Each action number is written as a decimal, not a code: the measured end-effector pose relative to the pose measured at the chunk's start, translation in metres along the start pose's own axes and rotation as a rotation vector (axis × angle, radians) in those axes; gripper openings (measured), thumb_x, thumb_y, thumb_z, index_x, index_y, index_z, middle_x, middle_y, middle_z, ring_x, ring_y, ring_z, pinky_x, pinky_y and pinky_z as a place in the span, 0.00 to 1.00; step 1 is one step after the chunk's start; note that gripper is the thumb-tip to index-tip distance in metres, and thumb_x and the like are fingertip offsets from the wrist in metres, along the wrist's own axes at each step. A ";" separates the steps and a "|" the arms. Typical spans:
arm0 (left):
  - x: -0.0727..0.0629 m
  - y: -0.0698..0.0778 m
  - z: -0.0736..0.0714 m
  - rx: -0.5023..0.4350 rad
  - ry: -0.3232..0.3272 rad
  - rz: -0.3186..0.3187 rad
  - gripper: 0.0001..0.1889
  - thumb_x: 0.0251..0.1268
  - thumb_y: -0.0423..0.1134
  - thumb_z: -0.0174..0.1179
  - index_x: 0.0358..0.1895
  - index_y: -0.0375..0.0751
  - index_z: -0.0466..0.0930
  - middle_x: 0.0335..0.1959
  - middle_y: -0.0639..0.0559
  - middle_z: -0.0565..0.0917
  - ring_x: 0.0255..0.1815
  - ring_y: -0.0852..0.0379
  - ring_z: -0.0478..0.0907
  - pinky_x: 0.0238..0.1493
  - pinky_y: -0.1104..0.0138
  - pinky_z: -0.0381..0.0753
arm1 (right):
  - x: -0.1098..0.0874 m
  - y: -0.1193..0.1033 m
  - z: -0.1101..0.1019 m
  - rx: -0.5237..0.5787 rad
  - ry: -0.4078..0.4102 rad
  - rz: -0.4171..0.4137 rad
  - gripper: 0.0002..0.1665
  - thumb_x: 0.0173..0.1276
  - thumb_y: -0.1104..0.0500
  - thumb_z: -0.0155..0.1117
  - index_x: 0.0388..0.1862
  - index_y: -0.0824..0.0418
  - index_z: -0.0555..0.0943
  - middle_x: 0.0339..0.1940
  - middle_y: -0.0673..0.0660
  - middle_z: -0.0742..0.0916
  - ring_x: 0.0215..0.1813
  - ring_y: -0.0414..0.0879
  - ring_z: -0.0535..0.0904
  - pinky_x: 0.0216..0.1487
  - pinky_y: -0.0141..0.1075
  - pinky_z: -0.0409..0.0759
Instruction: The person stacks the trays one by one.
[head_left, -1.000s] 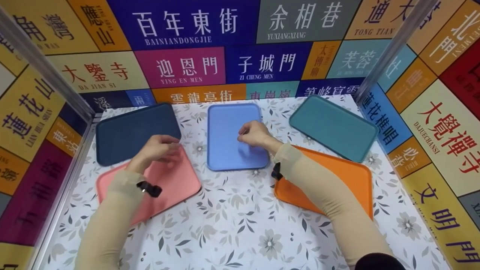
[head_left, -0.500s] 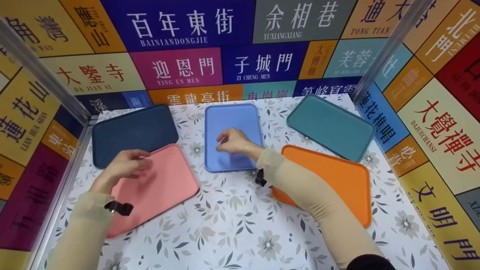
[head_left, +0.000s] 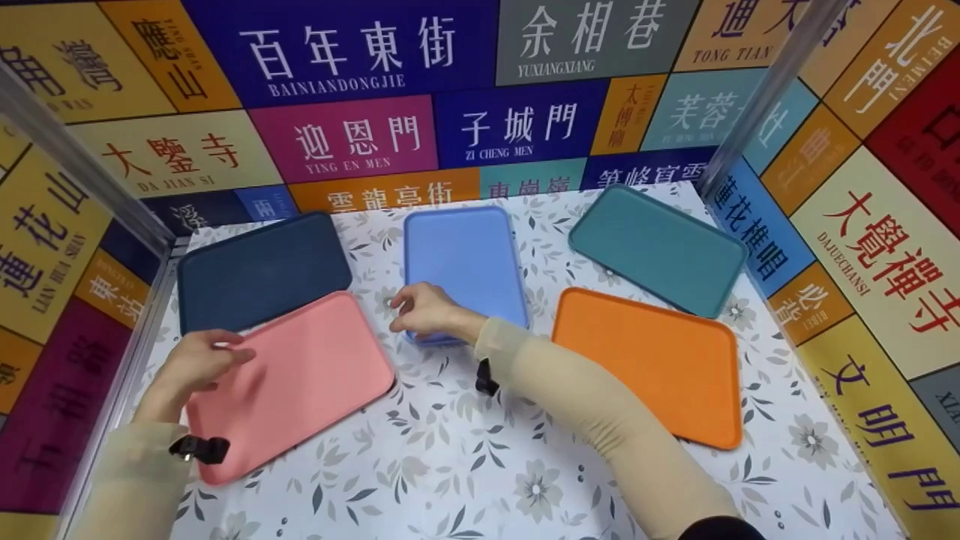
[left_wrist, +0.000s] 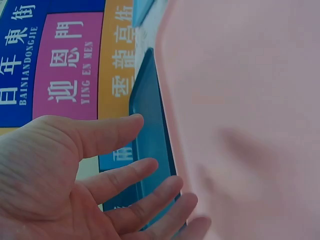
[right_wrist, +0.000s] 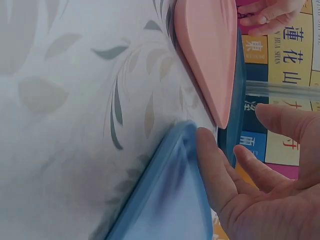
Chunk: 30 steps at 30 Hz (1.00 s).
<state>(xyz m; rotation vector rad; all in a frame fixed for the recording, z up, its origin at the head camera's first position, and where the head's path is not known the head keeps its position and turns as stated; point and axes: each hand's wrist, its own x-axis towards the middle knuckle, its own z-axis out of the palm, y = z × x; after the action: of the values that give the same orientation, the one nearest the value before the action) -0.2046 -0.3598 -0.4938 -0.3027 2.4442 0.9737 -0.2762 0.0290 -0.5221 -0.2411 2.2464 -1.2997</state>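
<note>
My left hand hovers over the left end of the pink tray, holding nothing. In the left wrist view its fingers are spread and relaxed, with the pink tray beyond them. My right hand is over the near left corner of the light blue tray, its fingers loosely bent and nothing between them. The right wrist view shows its thumb and fingers apart, overlapping the blue tray's corner. Behind the pink tray lies a dark navy tray.
An orange tray lies at the right, partly behind my right forearm, with a teal tray behind it. A floral-patterned cloth covers the table. Panels with Chinese lettering and metal posts enclose the back and sides.
Both hands have moved left and toward me: the left from the pink tray's far edge to its left end, the right from the blue tray's middle to its near left corner. The trays stay put.
</note>
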 end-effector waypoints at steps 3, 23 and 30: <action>-0.006 -0.008 -0.003 0.035 0.034 -0.034 0.41 0.80 0.55 0.66 0.82 0.27 0.69 0.75 0.23 0.76 0.62 0.38 0.79 0.54 0.54 0.87 | 0.002 -0.001 0.007 0.038 -0.005 0.012 0.34 0.68 0.62 0.79 0.73 0.64 0.84 0.59 0.61 0.91 0.45 0.44 0.87 0.47 0.45 0.97; -0.025 -0.065 -0.008 -0.235 0.016 -0.244 0.56 0.79 0.54 0.64 0.87 0.17 0.39 0.76 0.22 0.76 0.66 0.37 0.83 0.54 0.51 0.91 | 0.009 -0.018 0.048 -0.034 0.004 0.017 0.40 0.69 0.63 0.79 0.78 0.70 0.78 0.68 0.66 0.90 0.64 0.57 0.91 0.59 0.43 0.95; -0.053 -0.076 0.002 -0.393 0.012 -0.063 0.48 0.84 0.56 0.61 0.87 0.25 0.49 0.62 0.52 0.83 0.52 0.57 0.86 0.54 0.56 0.91 | 0.015 -0.017 0.054 -0.130 0.032 0.009 0.40 0.68 0.61 0.80 0.77 0.71 0.79 0.69 0.65 0.91 0.71 0.56 0.88 0.71 0.40 0.89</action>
<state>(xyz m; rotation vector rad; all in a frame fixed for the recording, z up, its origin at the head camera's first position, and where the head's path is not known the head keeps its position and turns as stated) -0.1301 -0.4116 -0.5124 -0.5151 2.2246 1.4237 -0.2622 -0.0266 -0.5349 -0.2586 2.3592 -1.1619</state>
